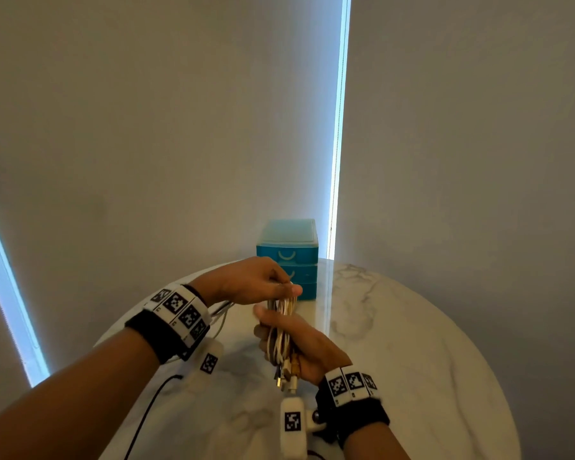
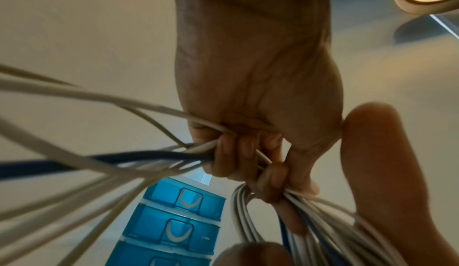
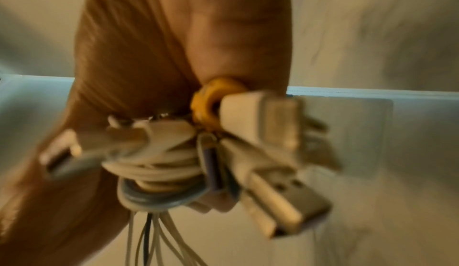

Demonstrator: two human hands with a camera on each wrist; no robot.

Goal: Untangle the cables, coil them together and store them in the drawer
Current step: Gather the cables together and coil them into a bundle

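A bundle of white and dark cables (image 1: 283, 330) hangs between both hands above the marble table (image 1: 412, 343). My left hand (image 1: 263, 280) grips the top of the bundle, fingers curled round the strands (image 2: 248, 158). Loose cable ends (image 2: 74, 152) trail from it to the left. My right hand (image 1: 299, 343) grips the lower part of the bundle (image 3: 159, 168); several USB plugs (image 3: 273, 182) and a yellow connector (image 3: 208, 101) stick out below the palm. The blue drawer unit (image 1: 287, 257) stands behind the hands with all its drawers (image 2: 178, 229) closed.
A black wire (image 1: 146, 413) runs over the table's near left part from the wrist camera. White blinds hang behind the table, with bright window strips (image 1: 337, 127) between them. The table's right half (image 1: 429, 376) shows bare marble.
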